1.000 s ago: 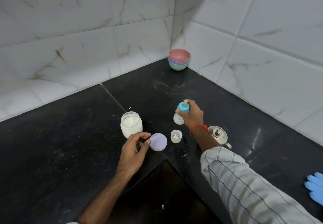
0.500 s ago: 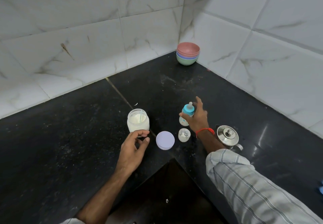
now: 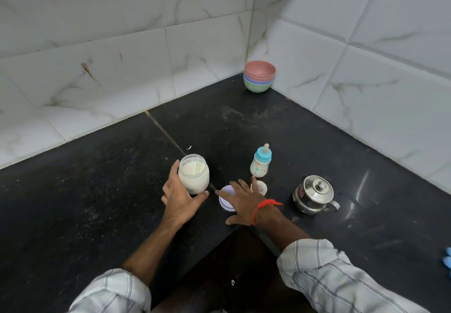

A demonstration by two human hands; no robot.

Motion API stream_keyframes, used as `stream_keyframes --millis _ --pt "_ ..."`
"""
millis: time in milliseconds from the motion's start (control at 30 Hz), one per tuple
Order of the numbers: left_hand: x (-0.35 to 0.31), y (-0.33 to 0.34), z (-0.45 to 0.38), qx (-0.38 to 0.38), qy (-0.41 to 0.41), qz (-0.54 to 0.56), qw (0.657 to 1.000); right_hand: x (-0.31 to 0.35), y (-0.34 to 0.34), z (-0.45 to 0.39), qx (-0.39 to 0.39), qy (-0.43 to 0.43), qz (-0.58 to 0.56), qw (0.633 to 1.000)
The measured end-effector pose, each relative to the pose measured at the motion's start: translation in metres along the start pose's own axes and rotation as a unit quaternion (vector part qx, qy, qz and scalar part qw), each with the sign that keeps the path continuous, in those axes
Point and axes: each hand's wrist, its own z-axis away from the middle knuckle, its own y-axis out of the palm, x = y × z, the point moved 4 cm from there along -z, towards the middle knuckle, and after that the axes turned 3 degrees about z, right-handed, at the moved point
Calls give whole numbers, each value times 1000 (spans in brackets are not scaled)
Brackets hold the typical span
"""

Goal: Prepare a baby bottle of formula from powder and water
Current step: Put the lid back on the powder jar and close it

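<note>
The right hand (image 3: 244, 200) has left the baby bottle (image 3: 261, 164), its grip wide, fingers spread over the purple lid (image 3: 225, 203); the left hand (image 3: 180, 195) now holds the powder jar (image 3: 194, 175) on the bench (image 3: 97, 190).

A black stone counter (image 3: 280, 127), dusted with pale specks, carries an open jar of white powder (image 3: 194, 177), a lilac lid (image 3: 225, 201), a small clear cap (image 3: 261, 187), an upright baby bottle (image 3: 260, 166), a steel pot (image 3: 313, 194) and stacked bowls (image 3: 259, 76) in the corner.
</note>
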Motion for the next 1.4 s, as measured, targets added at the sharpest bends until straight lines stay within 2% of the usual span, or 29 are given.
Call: stream_keyframes --millis 67,200,300,367,467,533,567,600,700,833,1000,1200,1300,1400 --pt "1 2 -7 15 2 -9 1000 3 -4 -1 -16 5 -4 1000" --pt "1 -1 -17 -11 -13 -15 1000 3 -11 -3 -50 11 -65 997" --pt "1 -4 -22 -23 -11 -46 999 0 -22 3 -125 18 -190 974" --pt "2 -4 -23 -15 -9 -47 999 -3 -38 10 -208 33 -341 916" --pt "5 -1 -18 6 -11 -13 1000 -1 -62 15 -332 30 -494 803" --pt "3 4 -11 38 -2 -10 999 7 -76 16 -359 -3 -568 741" --pt "2 7 -8 54 2 -12 998 12 -82 17 -365 -24 -574 733" --pt "2 10 -5 65 7 -15 998 17 -87 19 -371 -43 -560 739" --pt "1 16 3 78 26 -19 996 29 -85 19 -368 -55 -453 810" --pt "2 17 6 88 22 -28 995 31 -64 16 -381 -14 -438 814" --pt "3 18 9 90 22 -35 995 28 -52 17 -362 5 -421 832" --pt "7 19 7 101 14 -38 994 30 -42 12 -291 -14 -376 880" --pt "8 19 6 95 19 -42 994 30 -34 11 -279 -5 -336 900" --pt "8 20 7 91 27 -39 995 35 -19 14 -291 2 -310 905"
